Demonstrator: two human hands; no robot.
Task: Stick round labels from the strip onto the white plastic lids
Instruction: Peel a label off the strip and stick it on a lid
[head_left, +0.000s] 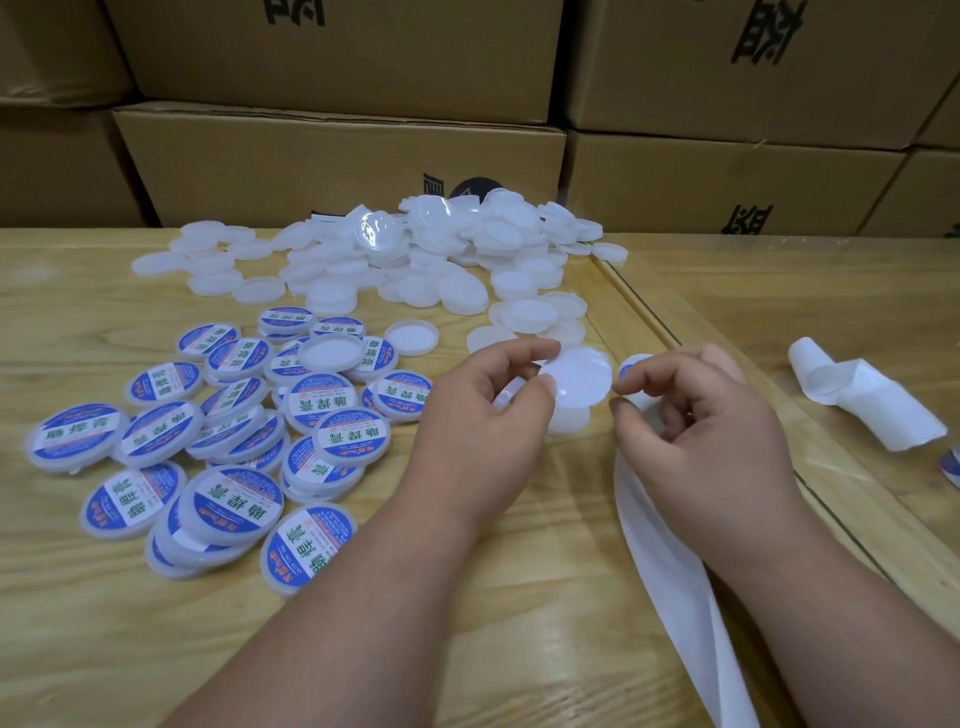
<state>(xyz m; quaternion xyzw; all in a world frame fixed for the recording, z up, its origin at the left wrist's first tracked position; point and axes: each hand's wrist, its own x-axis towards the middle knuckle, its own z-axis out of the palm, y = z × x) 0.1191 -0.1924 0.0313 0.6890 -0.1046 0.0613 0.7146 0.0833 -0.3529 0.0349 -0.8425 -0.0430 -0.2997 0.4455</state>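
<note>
My left hand (480, 410) holds a plain white lid (576, 382) by its edge, with more white lids tucked under the palm. My right hand (696, 415) pinches the white backing strip (670, 582), which trails down toward me over the table. A round blue label (635, 366) peeks out just beyond the right fingertips, close to the held lid. A heap of unlabelled white lids (415, 254) lies at the back of the table. Labelled lids with blue and white stickers (234, 431) are piled on the left.
Brown cardboard boxes (337, 156) are stacked behind the wooden table (104, 623). Used curled backing paper (862, 400) lies at the right beyond a raised wooden rim (644, 306). Another label shows at the far right edge (951, 467).
</note>
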